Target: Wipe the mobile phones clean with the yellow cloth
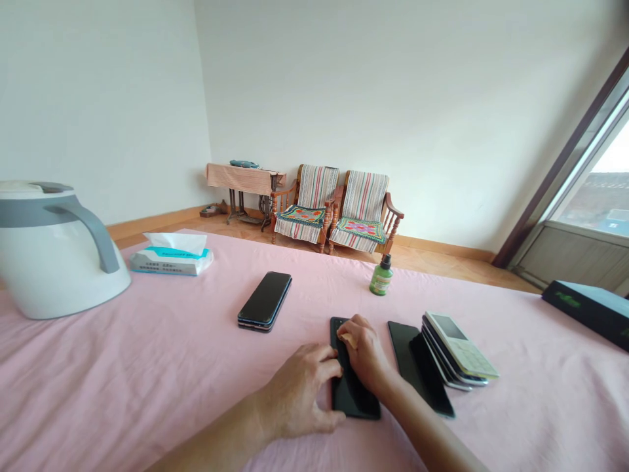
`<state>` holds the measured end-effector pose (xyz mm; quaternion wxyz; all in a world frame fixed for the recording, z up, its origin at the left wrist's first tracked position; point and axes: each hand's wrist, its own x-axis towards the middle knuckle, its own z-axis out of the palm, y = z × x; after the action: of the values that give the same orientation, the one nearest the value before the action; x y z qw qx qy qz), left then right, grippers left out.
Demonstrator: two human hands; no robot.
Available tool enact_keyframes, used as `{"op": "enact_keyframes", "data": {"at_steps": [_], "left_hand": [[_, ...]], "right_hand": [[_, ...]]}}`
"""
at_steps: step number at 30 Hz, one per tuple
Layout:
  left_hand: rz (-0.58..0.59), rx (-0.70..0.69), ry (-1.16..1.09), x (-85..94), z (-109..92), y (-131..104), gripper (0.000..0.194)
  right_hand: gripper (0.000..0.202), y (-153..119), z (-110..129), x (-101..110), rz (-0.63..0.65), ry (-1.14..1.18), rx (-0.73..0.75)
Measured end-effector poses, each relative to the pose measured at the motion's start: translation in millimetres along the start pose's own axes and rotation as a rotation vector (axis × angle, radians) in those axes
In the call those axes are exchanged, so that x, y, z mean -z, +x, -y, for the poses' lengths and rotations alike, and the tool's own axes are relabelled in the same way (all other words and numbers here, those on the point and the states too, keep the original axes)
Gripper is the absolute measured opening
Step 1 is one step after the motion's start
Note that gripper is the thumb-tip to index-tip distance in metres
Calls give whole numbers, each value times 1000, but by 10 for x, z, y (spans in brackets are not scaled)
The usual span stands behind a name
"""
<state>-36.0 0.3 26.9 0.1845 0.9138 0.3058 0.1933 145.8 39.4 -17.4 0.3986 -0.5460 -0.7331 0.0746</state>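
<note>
A dark smartphone (358, 398) lies flat on the pink cloth, its camera end pointing away from me. My left hand (307, 387) holds it by the left edge, fingertips on the upper part and thumb near the lower corner. Bunched in the fingers of my right hand (362, 351) is a small pale yellow cloth (348, 339), pressed on the phone near its cameras. Just to the right lies another black phone (420, 367), with a leaning stack topped by a white keypad phone (462, 347). Two or more stacked smartphones (265, 298) rest farther off to the left.
A green bottle (381, 278) with a black cap stands beyond my hands. On the left are a white-and-grey jug (54, 262) and a tissue pack (170, 259). At the right edge lies a dark box (587, 311). Two chairs (361, 203) stand behind the pink-covered surface (187, 367).
</note>
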Motion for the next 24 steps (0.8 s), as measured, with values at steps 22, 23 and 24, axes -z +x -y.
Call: {"op": "enact_keyframes", "data": {"at_steps": [22,23,24], "left_hand": [[-9,-10,28,-18,34,2,48],[-5,-9,27,-14,32,4,47],[-1,-10,26,-11,30,6,47]], "right_hand": [[23,153,-92,-13,30,72,-47],[23,136,-82,8,44,76,-41],[23,128,-77,25,54,78,-38]]}}
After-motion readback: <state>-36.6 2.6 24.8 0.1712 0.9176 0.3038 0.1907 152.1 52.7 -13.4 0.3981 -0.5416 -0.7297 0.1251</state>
